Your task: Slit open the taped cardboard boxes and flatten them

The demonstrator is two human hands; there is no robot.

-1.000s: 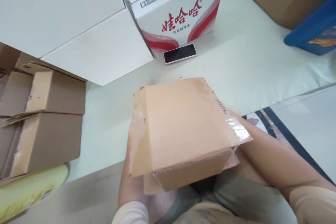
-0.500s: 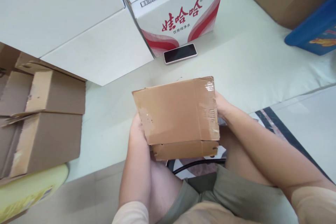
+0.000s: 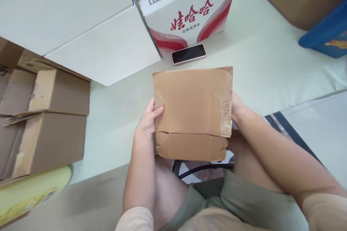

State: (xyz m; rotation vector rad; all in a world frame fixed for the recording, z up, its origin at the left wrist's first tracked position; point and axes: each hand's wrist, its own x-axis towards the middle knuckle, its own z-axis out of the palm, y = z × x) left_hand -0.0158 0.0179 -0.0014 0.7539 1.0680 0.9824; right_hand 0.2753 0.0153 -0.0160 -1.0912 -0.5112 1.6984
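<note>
A brown cardboard piece (image 3: 189, 101), with a narrower flap folded along its lower side, is held up over my lap. My left hand (image 3: 149, 117) grips its left edge, thumb on the near face and the other fingers partly behind. At the right edge is my right hand (image 3: 236, 107), its fingers hidden behind the cardboard. Shiny tape and a small dark print mark the right side of the board. Beyond its top edge, a dark-screened phone (image 3: 189, 54) lies on the pale green surface (image 3: 114, 115).
Behind the phone stands a white and red carton (image 3: 189, 21). Large white boxes (image 3: 103, 43) fill the upper left, with brown cardboard boxes (image 3: 58, 140) below them. A yellow-green object (image 3: 35, 191) is at lower left, a blue container (image 3: 325, 30) at upper right.
The cardboard has moved up and right and tilted, so its lower flap shows more fully. My left thumb now shows on its face.
</note>
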